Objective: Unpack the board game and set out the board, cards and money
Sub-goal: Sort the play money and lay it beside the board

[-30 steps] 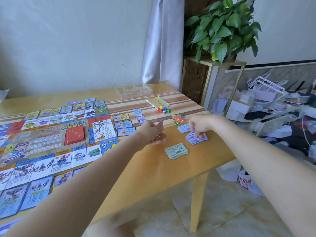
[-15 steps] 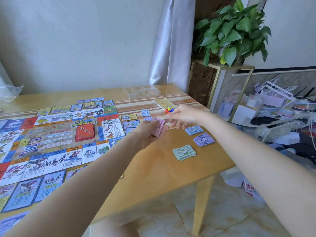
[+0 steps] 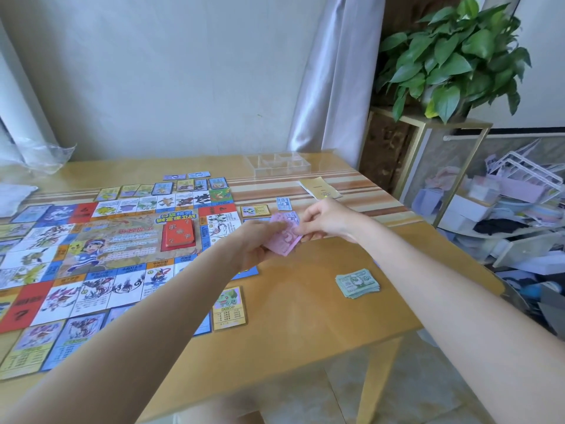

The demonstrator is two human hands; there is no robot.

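Both hands meet over the table (image 3: 305, 316), just right of the board (image 3: 101, 249). L hand (image 3: 256, 243) grips a wad of pink notes (image 3: 282, 237), fingers curled round its near end. R hand (image 3: 327, 220) pinches the far/top edge of the same pink notes w/ thumb and fingertips, so both hands are on the one stack, held just above the tabletop.

Near side of the R hand, lying flat on the wood: a pile of green notes (image 3: 357, 283), well apart from both hands. Beyond the R hand: a small blue card (image 3: 283, 203) and a yellow booklet (image 3: 320, 188); further back, a clear plastic tray (image 3: 278, 163) w/ compartments. Just left of the R hand, a yellow card (image 3: 255, 211) by the board's edge.

Left of the L hand: the board lies open and flat, a red card deck (image 3: 179, 232) on its middle. Rows of cards line the board's far and near edges. Near side of the L forearm, a yellow card w/ a green creature (image 3: 230, 309) lies flat, just beside the board's corner.

Right of the R arm, off the table: a potted plant (image 3: 452, 56) on a gold-framed stand (image 3: 428, 154), clutter on the floor beyond.
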